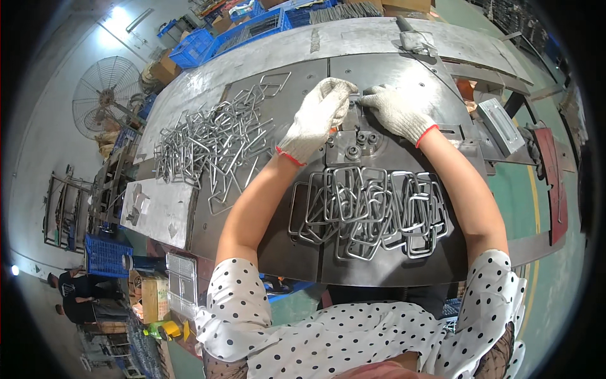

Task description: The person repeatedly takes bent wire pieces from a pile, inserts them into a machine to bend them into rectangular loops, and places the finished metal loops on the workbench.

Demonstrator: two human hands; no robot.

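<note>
My left hand, in a white knit glove with a red cuff, has its fingers curled together at the far side of a small metal fixture. Facing it, my right hand, gloved alike, has its fingers bent and closed, their tips nearly meeting the left glove. Whatever sits between the fingertips is too small and covered to make out. Just nearer than the hands, the metal fixture carries round bolt heads. Between my forearms lies a pile of bent metal wire frames, roughly rectangular loops.
Left on the metal table spreads a larger heap of wire pieces. Blue crates stand along the far edge. A grey metal box lies at the right. A fan and people are off to the left.
</note>
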